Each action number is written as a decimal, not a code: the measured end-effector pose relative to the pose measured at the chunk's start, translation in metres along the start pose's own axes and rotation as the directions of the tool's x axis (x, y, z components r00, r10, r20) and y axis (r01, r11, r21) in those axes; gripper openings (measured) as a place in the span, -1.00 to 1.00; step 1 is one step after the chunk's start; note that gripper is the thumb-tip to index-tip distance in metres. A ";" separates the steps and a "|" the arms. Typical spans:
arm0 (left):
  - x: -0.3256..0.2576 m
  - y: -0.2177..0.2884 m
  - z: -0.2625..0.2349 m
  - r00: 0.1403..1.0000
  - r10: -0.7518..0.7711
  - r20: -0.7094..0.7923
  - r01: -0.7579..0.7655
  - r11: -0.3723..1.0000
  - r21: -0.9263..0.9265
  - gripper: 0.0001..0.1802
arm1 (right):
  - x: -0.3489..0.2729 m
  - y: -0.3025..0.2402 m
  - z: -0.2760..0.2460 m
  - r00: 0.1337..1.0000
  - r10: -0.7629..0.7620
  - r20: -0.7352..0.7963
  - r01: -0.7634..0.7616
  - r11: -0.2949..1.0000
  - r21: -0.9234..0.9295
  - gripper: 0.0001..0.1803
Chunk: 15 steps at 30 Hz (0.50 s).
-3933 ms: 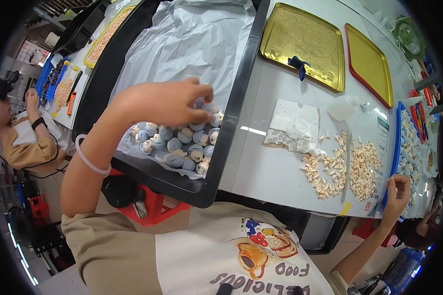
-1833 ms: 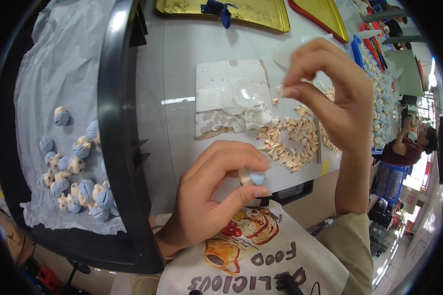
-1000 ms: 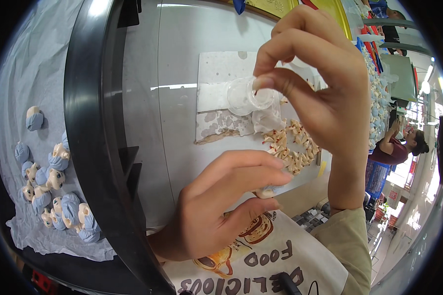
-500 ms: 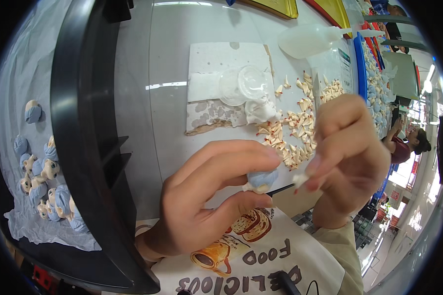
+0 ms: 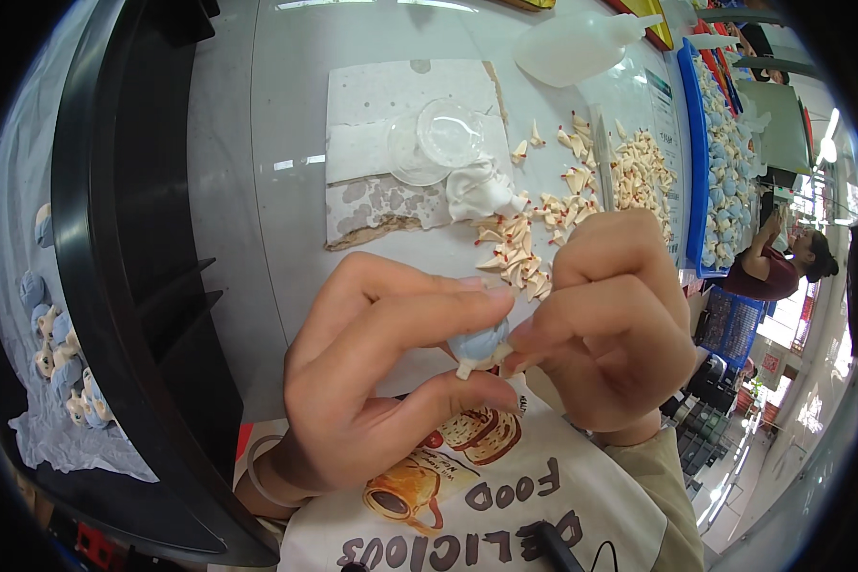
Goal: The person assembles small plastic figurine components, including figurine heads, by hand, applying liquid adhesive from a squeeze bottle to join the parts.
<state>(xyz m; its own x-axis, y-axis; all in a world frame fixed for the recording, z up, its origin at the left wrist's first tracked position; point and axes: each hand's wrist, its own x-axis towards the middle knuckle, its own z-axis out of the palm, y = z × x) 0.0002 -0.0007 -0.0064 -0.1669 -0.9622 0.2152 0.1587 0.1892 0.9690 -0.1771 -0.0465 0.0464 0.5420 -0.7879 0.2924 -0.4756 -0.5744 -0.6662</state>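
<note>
My left hand pinches a small doll head with light blue hair and a cream underside, thumb below and fingers above. Against its right side press the closed fingertips of my right hand. They hold a small cream piece, mostly hidden now between the fingertips and the head. Beyond my hands lie many loose cream pointed pieces with red tips. A soft white lump of paste sits beside clear round plastic lids on a worn white board.
A black shelf edge rises at the left; past it, more blue-haired heads rest on white sheeting. A translucent squeeze bottle lies at the back. On the right, a blue tray holds many blue pieces. A person sits farther off.
My right hand has come left and brought the small cream piece with its red tip against the doll head. My left hand still holds the head, slightly tilted. The whole view has shifted.
</note>
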 end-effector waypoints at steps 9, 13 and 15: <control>-0.003 -0.001 0.002 0.999 0.008 -0.048 -0.003 0.994 0.110 -0.45 | -0.003 0.001 0.008 0.998 -0.042 -0.045 0.040 0.998 -0.039 -0.80; -0.002 -0.001 0.003 0.998 -0.016 -0.061 0.022 0.995 0.093 -0.44 | 0.001 -0.003 -0.003 0.999 -0.031 -0.037 0.028 0.997 -0.077 -0.78; -0.001 0.000 0.004 0.998 -0.012 -0.058 0.018 0.995 0.102 -0.43 | -0.003 0.000 -0.013 0.994 0.022 -0.111 -0.032 0.995 -0.091 -0.76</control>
<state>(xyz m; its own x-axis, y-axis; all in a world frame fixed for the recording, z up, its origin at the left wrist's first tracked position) -0.0034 0.0007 -0.0064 -0.1120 -0.9742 0.1958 0.0552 0.1907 0.9801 -0.1872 -0.0469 0.0545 0.4511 -0.8199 0.3525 -0.5538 -0.5668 -0.6099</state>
